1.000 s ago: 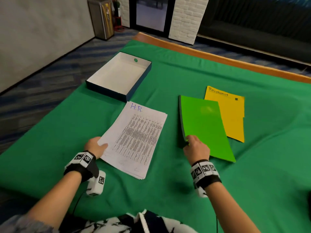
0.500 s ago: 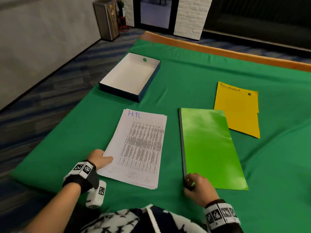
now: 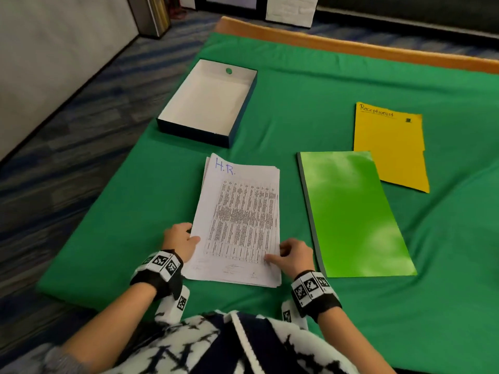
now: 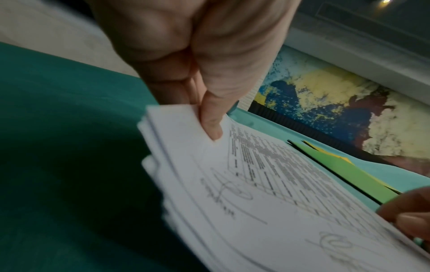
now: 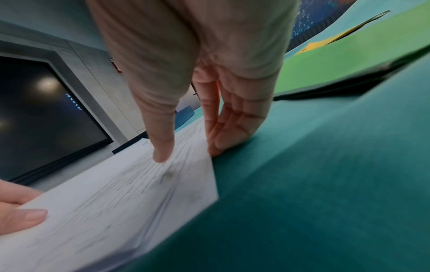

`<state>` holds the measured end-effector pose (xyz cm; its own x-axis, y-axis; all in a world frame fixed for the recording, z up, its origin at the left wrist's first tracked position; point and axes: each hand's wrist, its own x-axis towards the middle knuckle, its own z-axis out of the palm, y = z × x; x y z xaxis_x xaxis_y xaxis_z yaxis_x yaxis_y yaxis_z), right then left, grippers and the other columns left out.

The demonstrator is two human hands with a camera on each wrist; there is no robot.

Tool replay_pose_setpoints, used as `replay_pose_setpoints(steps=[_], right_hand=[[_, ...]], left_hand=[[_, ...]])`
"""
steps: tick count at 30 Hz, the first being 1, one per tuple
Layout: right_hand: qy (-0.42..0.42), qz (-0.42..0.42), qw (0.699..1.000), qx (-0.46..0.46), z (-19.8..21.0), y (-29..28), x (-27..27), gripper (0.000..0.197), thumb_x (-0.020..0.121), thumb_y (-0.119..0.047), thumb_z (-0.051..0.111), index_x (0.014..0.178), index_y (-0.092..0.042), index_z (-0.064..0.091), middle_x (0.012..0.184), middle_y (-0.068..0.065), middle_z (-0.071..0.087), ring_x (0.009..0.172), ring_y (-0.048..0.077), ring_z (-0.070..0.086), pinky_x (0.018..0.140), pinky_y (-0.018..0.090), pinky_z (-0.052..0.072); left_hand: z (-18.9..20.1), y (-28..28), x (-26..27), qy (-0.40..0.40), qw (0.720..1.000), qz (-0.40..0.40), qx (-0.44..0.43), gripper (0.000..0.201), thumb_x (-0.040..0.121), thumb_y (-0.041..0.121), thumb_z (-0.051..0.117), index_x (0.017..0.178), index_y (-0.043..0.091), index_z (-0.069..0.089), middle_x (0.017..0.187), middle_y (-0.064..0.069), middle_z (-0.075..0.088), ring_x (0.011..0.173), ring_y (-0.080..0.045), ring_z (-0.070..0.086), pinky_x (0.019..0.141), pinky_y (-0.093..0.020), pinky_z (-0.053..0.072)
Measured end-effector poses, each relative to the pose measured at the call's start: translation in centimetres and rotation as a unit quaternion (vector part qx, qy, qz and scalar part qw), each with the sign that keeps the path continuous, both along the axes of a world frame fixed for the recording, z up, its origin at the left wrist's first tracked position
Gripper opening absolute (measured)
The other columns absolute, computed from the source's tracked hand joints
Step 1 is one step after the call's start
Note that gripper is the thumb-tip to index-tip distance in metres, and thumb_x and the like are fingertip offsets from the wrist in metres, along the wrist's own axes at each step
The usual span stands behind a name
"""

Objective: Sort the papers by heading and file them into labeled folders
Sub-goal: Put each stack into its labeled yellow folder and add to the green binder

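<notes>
The stack of papers (image 3: 237,222), its top sheet headed "H.R." in blue, lies on the green-covered counter (image 3: 324,103) at the near middle, and both hands are on its near end. The left hand (image 3: 179,240) pinches the stack's left edge, thumb on top and fingers curled beneath, as the left wrist view shows plainly. The right hand (image 3: 293,256) meets the right edge with its thumb pressed on the top sheet and its fingers fairly straight, their tips at the paper's edge on the cloth. Just right of the stack lies the closed green folder (image 3: 353,214), apart from the paper; beyond it at the far right is the yellow folder (image 3: 391,147), labelled "Receptionist". An open white-lined box (image 3: 208,103) sits at the far left. The step in hand looks like taking up the stack or its top sheet to read headings. The next move probably calls for separating one sheet cleanly, matching its heading to a folder, and opening that folder; the green one shows no visible label.
</notes>
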<state>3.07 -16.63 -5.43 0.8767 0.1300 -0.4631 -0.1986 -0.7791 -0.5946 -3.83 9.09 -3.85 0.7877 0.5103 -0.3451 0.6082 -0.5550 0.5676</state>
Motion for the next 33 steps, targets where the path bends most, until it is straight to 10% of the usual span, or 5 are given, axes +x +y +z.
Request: replay_pose_setpoints(steps=[5,11,16,24,33], right_hand=[[-0.014,-0.024,1.0,0.012,-1.0,-0.3,0.6,0.035,0.066,-0.023,0.084,0.09,-0.009,0.063,0.079,0.0,0.064,0.07,0.013,0.058,0.062,0.018,0.047],[-0.054,-0.018,0.997,0.047,-0.4,-0.2,1.2,0.028,0.082,-0.034,0.07,0.096,-0.011,0.065,0.087,0.0,0.065,0.078,0.012,0.06,0.069,0.02,0.047],[0.032,-0.147,0.95,0.275,1.3,1.1,3.2,0.052,0.074,-0.044,0.074,0.109,-0.007,0.06,0.103,0.007,0.066,0.091,0.023,0.066,0.076,0.039,0.058],[0.051,-0.236,0.889,0.39,2.0,-0.9,4.6,0.048,0.064,-0.006,0.082,0.102,-0.011,0.054,0.075,0.006,0.066,0.068,0.02,0.066,0.062,0.028,0.054],[0.064,-0.145,0.959,0.235,-0.8,-2.9,4.5,0.013,0.082,0.006,0.064,0.082,-0.008,0.063,0.075,0.004,0.072,0.057,0.01,0.065,0.052,0.02,0.053]], left_hand=[[0.8,0.8,-0.1,0.004,0.998,-0.037,0.058,0.017,0.093,0.006,0.047,0.082,0.001,0.06,0.071,-0.014,0.058,0.07,-0.03,0.056,0.064,-0.028,0.041],[5.9,1.7,1.3,-0.163,0.985,0.025,0.046,0.026,0.094,0.012,0.051,0.113,0.001,0.064,0.107,-0.019,0.067,0.088,-0.027,0.061,0.079,-0.028,0.043],[6.4,0.5,2.9,-0.188,0.97,0.123,-0.089,0.044,0.081,0.019,0.071,0.118,-0.001,0.06,0.12,-0.014,0.063,0.108,-0.025,0.061,0.089,-0.029,0.046],[4.5,-1.9,1.7,-0.146,0.945,0.162,-0.243,0.033,0.065,0.008,0.082,0.094,0.007,0.067,0.092,-0.004,0.068,0.083,-0.019,0.067,0.075,-0.028,0.053],[-1.4,-1.5,1.6,-0.019,0.977,0.086,-0.193,0.029,0.087,0.02,0.063,0.098,-0.007,0.065,0.107,-0.026,0.065,0.099,-0.035,0.062,0.081,-0.034,0.051]])
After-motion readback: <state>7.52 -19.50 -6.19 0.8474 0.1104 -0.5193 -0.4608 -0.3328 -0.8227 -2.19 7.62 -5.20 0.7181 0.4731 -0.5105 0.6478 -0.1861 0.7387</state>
